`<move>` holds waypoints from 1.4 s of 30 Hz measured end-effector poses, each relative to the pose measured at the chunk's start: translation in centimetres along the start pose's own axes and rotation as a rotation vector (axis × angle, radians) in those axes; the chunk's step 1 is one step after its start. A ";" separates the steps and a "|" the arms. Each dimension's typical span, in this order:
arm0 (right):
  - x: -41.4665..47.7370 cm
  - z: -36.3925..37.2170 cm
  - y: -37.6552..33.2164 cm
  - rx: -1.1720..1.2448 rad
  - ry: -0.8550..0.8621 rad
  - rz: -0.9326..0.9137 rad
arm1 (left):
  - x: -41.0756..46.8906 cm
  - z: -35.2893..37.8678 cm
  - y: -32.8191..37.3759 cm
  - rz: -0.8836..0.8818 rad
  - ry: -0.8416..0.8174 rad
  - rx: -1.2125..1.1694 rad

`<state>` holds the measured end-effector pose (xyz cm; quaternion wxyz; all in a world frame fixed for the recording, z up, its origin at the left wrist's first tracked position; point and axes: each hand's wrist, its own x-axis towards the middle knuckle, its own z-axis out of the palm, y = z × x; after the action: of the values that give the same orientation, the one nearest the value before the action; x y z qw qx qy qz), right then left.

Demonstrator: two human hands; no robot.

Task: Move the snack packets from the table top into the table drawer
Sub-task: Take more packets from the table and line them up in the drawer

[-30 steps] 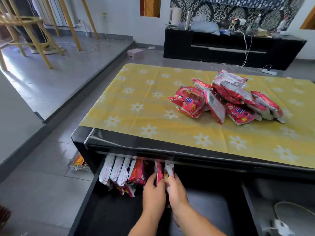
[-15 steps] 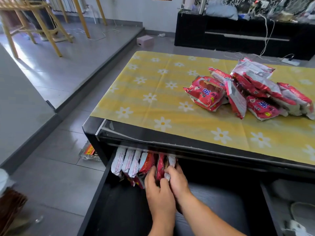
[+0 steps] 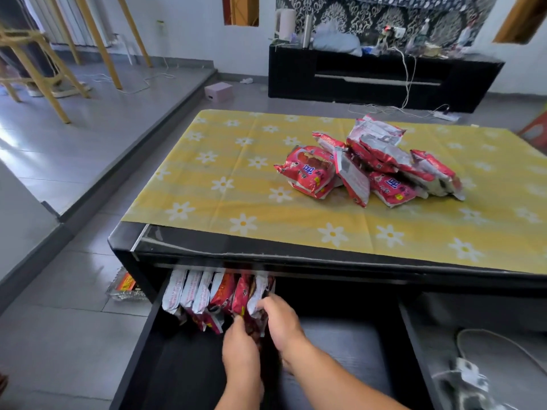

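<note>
A heap of several red and silver snack packets [image 3: 370, 167] lies on the yellow flowered cloth of the table top [image 3: 236, 184]. Under the table's front edge the black drawer [image 3: 165, 368] is pulled out. A row of packets [image 3: 204, 294] stands on edge at its back left. My left hand [image 3: 239, 350] and my right hand [image 3: 281, 321] are both in the drawer, closed around the rightmost packets of that row. The lower parts of those packets are hidden by my fingers.
A second open drawer [image 3: 485, 315] on the right holds a white cable and charger. A clear packet [image 3: 124, 288] lies on the floor left of the table. A black TV cabinet [image 3: 379, 78] stands behind, wooden chair legs [image 3: 44, 78] at the far left.
My hands have stayed in the drawer on the rightmost packets, pulling slightly back from the row. The camera view has shifted up and right.
</note>
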<state>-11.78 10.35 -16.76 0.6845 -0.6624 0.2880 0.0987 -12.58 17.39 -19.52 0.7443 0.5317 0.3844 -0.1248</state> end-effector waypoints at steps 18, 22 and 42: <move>-2.2 -16.8 -14.2 -0.252 0.214 -0.426 | -7.3 16.2 13.1 0.209 -0.352 0.131; 3.3 -14.1 -17.7 -0.438 0.178 -0.537 | -5.1 20.0 16.4 0.062 -0.361 0.011; 15.7 -12.5 -21.7 -0.716 0.261 -0.619 | 2.1 27.0 17.9 -0.009 -0.458 -0.023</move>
<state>8.97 -7.83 -6.00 0.3689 -0.9176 0.1092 -0.1004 11.35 1.12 -4.78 0.8175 0.4794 0.2091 -0.2412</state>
